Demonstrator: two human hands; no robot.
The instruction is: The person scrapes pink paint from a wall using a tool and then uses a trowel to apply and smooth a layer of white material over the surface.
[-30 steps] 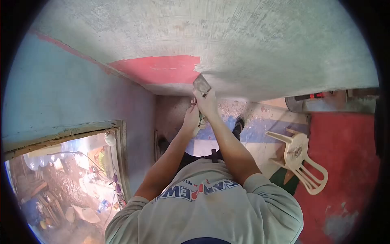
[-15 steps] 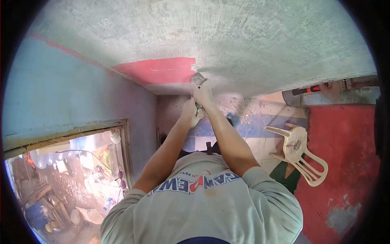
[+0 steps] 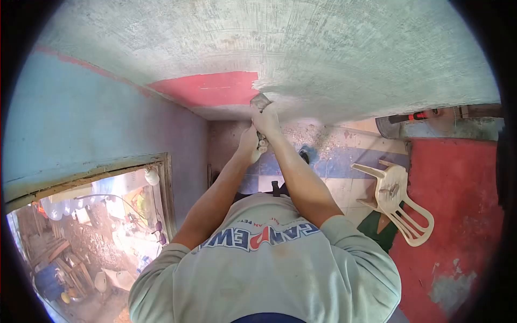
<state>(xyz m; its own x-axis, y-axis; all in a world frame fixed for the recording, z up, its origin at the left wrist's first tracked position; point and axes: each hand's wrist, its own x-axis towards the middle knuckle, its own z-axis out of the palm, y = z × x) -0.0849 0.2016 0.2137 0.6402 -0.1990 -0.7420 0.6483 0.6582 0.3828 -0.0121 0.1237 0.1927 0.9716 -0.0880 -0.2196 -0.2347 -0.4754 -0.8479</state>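
Both of my hands are wrapped round the handle of a scraper with a flat grey blade. My right hand is closed high on it, just behind the blade. Lower down, my left hand is closed round the handle's end, its fingers curled. The blade lies at the wall, by the lower right corner of a pink paint patch. Around that patch the wall is grey, rough and streaked. My hands hide most of the handle.
A cream plastic chair lies on its side at right, near a red surface. A grinder-like tool with a disc rests on a ledge. Debris litters the tiled floor. At left, a framed opening shows clutter beyond.
The scraper and both hands have shifted slightly, with the blade a little higher and further left. The pink patch looks much the same.
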